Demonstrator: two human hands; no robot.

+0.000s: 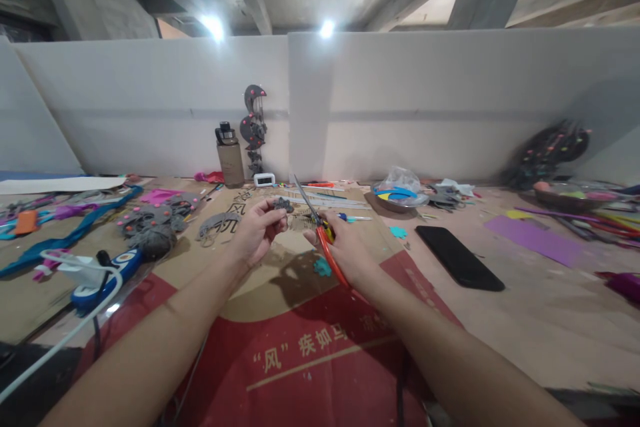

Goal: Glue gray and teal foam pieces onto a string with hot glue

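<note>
My left hand (261,228) pinches a small dark grey piece with a ragged, flower-like edge (283,205) between thumb and fingertips. In my right hand (345,245) is a pair of scissors (334,265) with red-orange handles, its blades pointing up and away to the left. The blades stand close to the grey piece, and I see no contact between them. Below my hands a teal scalloped cutout (323,267) lies on the red and brown cardboard (300,353). A grey crescent-shaped piece (219,225) rests left of my left hand.
A bottle (231,159) and a small white clock-like device (265,179) stand at the back. To the right are a black phone (459,257) and a bowl (400,201) holding a plastic bag. A power strip (107,280) with a white cable sits at left, near grey yarn (154,240).
</note>
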